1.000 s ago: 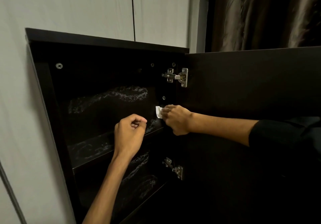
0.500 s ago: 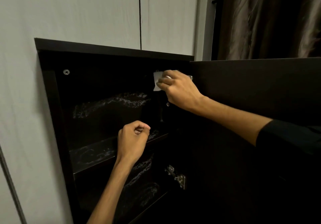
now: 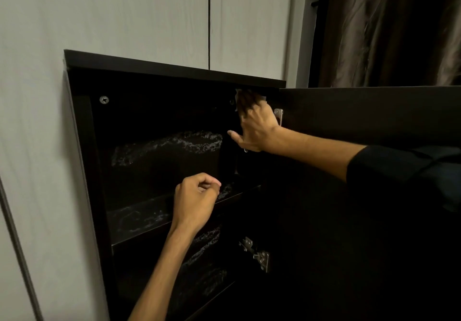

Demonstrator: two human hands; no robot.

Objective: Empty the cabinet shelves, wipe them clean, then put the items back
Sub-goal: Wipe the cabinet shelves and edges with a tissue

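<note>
Dark brown board makes up the cabinet (image 3: 82, 161), centre of frame, with its door (image 3: 374, 121) swung open toward the right. Pale grey wall panels (image 3: 124, 14) sit above and to the left; a brown curtain (image 3: 399, 26) hangs in the upper right.

Your right hand (image 3: 258, 126) is up in the cabinet's top right inner corner, just beside the upper hinge (image 3: 279, 116). Its fingers reach up under the top board with the thumb spread out to the left. A pale scrap of cloth (image 3: 238, 96) shows at the fingertips, blurred; you appear to press it against the side wall, but whether the fingers pinch it or lie flat on it cannot be told.

Your left hand (image 3: 197, 199) is lower centre, in front of the middle shelf (image 3: 139, 218), fingers curled into a loose fist with nothing visible in it.

Contents: the upper compartment holds no objects, only whitish smears (image 3: 172, 143) on the back panel and more on the shelf surface. The lower compartment (image 3: 199, 271) shows similar streaks; its depth is too dark to read. A lower hinge (image 3: 257, 253) sits at lower centre. One screw head (image 3: 104, 99) shows at the upper left of the back panel.
</note>
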